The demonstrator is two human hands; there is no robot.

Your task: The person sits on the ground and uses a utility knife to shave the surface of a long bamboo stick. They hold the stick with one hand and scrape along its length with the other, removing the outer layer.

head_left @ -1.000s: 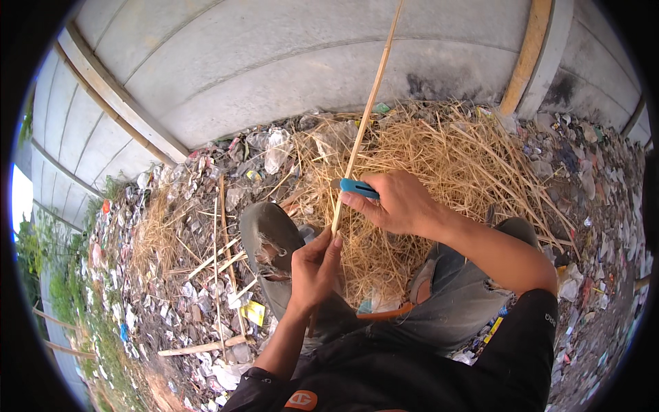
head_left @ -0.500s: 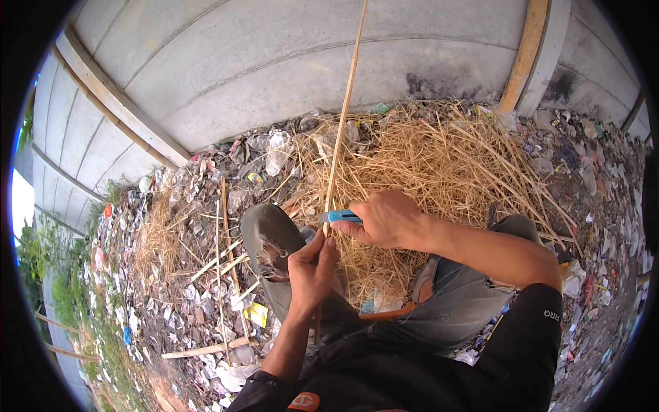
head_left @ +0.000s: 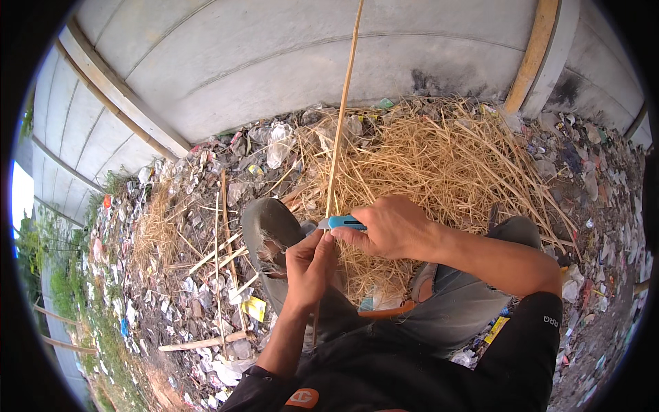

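Fingers of the person's left hand [head_left: 309,269] pinch a pale bamboo strip [head_left: 338,141] rising toward twelve o'clock, seemingly steadying it; the right hand [head_left: 392,228] curls tightly around a blue cutter [head_left: 347,222], its blade across the strip. Straw-like shavings [head_left: 439,165] lie at two o'clock.
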